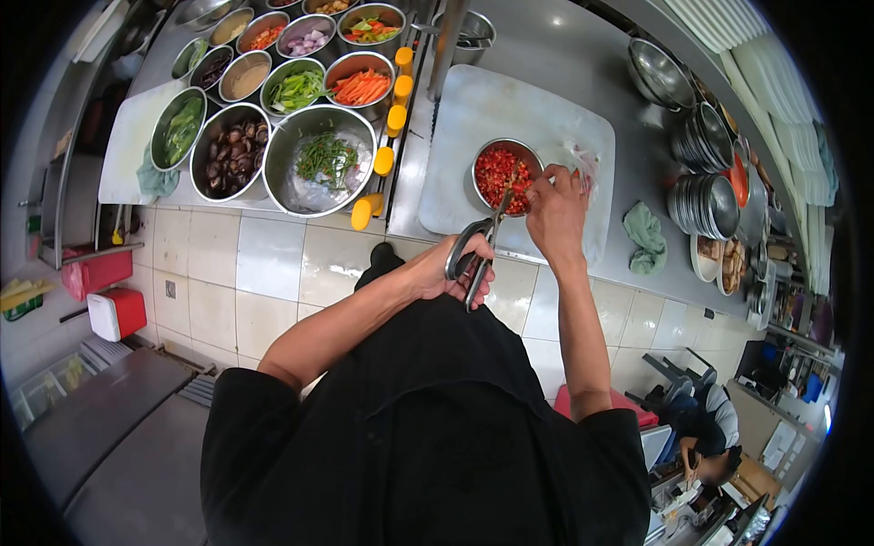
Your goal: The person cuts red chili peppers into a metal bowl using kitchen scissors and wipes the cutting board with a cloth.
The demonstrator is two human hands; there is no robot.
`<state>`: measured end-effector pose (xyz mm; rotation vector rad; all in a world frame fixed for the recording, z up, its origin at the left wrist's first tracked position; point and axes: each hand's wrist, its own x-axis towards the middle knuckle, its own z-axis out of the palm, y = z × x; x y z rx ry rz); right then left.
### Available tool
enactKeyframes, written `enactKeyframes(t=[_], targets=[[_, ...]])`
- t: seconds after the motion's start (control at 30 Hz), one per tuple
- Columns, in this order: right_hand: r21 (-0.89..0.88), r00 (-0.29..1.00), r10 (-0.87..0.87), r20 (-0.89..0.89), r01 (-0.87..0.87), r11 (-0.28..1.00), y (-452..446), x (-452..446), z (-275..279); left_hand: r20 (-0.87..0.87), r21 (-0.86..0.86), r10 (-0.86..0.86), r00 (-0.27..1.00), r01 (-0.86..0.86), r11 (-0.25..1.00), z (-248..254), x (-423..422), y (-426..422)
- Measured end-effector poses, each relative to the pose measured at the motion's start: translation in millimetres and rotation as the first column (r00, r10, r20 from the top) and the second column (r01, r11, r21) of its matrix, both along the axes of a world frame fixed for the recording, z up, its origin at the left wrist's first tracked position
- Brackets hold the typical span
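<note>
My left hand (pixel 446 268) is closed round the dark handles of a pair of scissors (pixel 499 217), whose blades point up over the near rim of a metal bowl. That bowl (pixel 481 194) stands on a white cutting board (pixel 455 118) and holds chopped red chilies (pixel 496 173). At the bowl's right side, close to the blade tips, my right hand (pixel 557 214) has its fingers pinched together; what they grip is hidden. A clear plastic bag (pixel 587 168) with some red in it lies just beyond that hand.
Metal bowls of cut vegetables, mushrooms (pixel 238 150) and herbs (pixel 326 162) crowd the left counter, beside yellow-capped bottles (pixel 384 162). Rightward are a green cloth (pixel 645 238), stacked metal bowls (pixel 701 205) and plates. Another person (pixel 706 437) bends at the lower right.
</note>
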<state>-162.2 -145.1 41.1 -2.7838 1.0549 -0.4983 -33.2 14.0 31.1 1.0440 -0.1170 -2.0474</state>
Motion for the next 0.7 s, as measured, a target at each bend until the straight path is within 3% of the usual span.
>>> enactKeyframes(t=[0.27, 0.47, 0.57, 0.7], targets=[[-0.004, 1.0, -0.02, -0.002, 0.02, 1.0, -1.6, -2.1, -8.9, 0.189, -0.079, 0.025, 0.982, -0.01, 0.997, 3.2, 4.5, -0.7], [-0.002, 0.999, -0.03, 0.019, 0.03, 1.0, 0.9, 0.9, -5.4, -0.026, 0.009, -0.01, 1.0, 0.01, 1.0, 3.2, 3.9, 2.7], [0.02, 0.999, 0.008, 0.045, -0.009, 1.0, 2.4, 2.8, -10.1, 0.001, -0.015, 0.014, 1.0, -0.014, 1.0, -1.6, -1.3, -3.1], [0.031, 0.999, -0.025, 0.023, 0.024, 0.999, 2.9, 3.5, -9.7, 0.198, -0.082, 0.026, 0.98, -0.01, 0.997, 0.2, 1.2, -3.8]])
